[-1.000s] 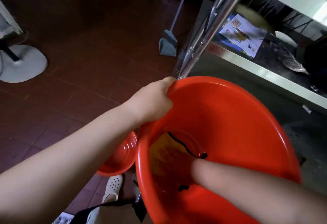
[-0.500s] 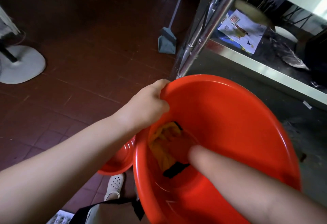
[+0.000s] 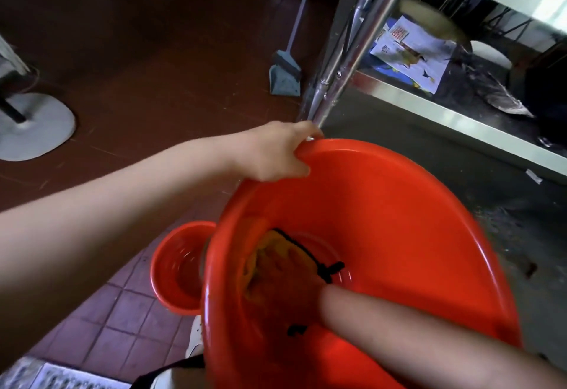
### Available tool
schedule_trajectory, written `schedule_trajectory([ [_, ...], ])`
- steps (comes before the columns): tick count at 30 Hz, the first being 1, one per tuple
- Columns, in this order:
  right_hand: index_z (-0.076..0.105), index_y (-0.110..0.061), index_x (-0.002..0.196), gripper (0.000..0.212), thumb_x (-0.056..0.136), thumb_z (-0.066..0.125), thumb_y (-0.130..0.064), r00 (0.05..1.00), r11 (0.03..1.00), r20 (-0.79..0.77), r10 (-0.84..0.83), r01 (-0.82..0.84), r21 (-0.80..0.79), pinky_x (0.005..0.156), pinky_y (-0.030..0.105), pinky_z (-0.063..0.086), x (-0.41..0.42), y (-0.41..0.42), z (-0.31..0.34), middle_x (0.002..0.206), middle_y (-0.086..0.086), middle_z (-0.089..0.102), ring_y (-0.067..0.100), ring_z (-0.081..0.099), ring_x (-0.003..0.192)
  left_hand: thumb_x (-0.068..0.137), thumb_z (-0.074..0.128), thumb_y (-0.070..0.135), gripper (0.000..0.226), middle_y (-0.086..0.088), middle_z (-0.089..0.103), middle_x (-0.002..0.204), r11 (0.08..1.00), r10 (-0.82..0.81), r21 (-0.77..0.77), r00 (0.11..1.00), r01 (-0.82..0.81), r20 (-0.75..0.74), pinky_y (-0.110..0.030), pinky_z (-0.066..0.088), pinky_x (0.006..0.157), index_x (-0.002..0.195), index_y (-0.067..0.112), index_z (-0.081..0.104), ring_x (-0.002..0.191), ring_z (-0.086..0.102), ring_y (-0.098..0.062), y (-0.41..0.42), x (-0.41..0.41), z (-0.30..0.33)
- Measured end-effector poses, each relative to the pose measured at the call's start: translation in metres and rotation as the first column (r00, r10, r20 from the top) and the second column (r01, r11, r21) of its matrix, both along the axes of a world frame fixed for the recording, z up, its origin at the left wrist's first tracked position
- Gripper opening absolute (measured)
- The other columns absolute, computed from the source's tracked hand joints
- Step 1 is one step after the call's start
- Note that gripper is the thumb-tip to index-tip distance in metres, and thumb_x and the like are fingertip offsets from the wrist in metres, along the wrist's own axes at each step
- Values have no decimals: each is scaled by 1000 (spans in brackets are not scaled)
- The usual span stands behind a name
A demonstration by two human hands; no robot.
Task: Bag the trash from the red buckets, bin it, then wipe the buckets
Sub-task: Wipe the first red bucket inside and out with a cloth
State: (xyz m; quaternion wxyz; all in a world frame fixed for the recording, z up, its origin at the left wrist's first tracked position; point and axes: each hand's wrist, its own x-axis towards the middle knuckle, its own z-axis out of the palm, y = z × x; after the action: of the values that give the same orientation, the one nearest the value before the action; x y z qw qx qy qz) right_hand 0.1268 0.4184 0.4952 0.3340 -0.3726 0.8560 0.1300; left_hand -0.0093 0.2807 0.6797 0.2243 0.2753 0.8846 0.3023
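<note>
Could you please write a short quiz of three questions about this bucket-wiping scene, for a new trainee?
1. True or false: the left hand grips the rim of the large red bucket.
2. Where is the yellow cloth? A) on the floor B) at the bottom of the large red bucket, under the right hand C) on the steel shelf
3. Fill in: the small red bucket stands on the ____ beside the large one.

Key: 1 true; 2 B; 3 floor.
</note>
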Motion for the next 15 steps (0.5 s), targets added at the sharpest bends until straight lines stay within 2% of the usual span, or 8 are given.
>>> schedule_trajectory([
  [2,38,-41,139,46,96,21,-44,991,994,-83,102,-99,39,111,57,20,7,3,-5,154,-3,29,26,17,145,83,62,10,52,-1,65,112,983,-7,181,981,-29,196,-25,52,85,130,26,49,96,64,-15,12,-9,-6],
  [3,44,-49,133,49,92,17,-49,990,991,-105,96,-86,101,108,49,32,3,5,0,147,-12,41,17,32,139,82,61,4,54,0,67,110,971,-20,237,966,-44,259,-23,54,81,130,27,51,93,66,-13,15,-11,-10],
  [4,47,-52,129,51,89,15,-51,979,986,-160,126,-106,125,106,43,38,-2,7,2,142,-17,46,12,39,135,81,60,0,57,2,68,109,959,-31,276,955,-55,296,-22,55,80,130,27,51,92,67,-11,16,-13,-13],
  [5,44,-48,133,50,91,18,-49,976,981,-137,170,-155,117,110,45,33,-9,11,1,146,-13,42,15,34,138,81,59,-2,59,3,68,110,949,-38,310,948,-65,315,-21,55,78,131,27,51,92,68,-9,16,-12,-16],
  [6,34,-40,142,48,95,23,-44,976,981,-109,190,-186,52,115,49,19,-16,17,-6,154,-5,29,21,20,144,81,59,-4,61,4,67,111,939,-35,335,946,-79,323,-20,55,78,133,27,50,92,67,-7,14,-12,-18],
  [8,13,-29,150,54,100,30,-39,994,994,20,106,-107,32,116,53,-1,-29,26,-11,160,3,5,26,-4,146,80,58,-5,65,5,66,115,931,-15,351,948,-103,317,-22,55,80,135,28,48,93,67,-7,10,-9,-20],
  [13,-5,-22,150,62,101,30,-35,997,989,-6,-81,81,123,113,51,-10,-42,48,-13,159,5,-10,31,-13,144,76,53,-8,75,3,67,113,932,41,328,946,-152,320,-44,57,81,136,36,45,93,69,-17,-2,0,-20],
  [15,0,-21,151,69,96,36,-42,971,959,0,-239,236,157,114,51,-6,-43,52,-7,158,15,-5,38,-8,144,76,53,-9,74,0,69,107,919,91,336,940,-207,329,-47,56,77,132,40,48,91,69,-23,-8,5,-20],
])
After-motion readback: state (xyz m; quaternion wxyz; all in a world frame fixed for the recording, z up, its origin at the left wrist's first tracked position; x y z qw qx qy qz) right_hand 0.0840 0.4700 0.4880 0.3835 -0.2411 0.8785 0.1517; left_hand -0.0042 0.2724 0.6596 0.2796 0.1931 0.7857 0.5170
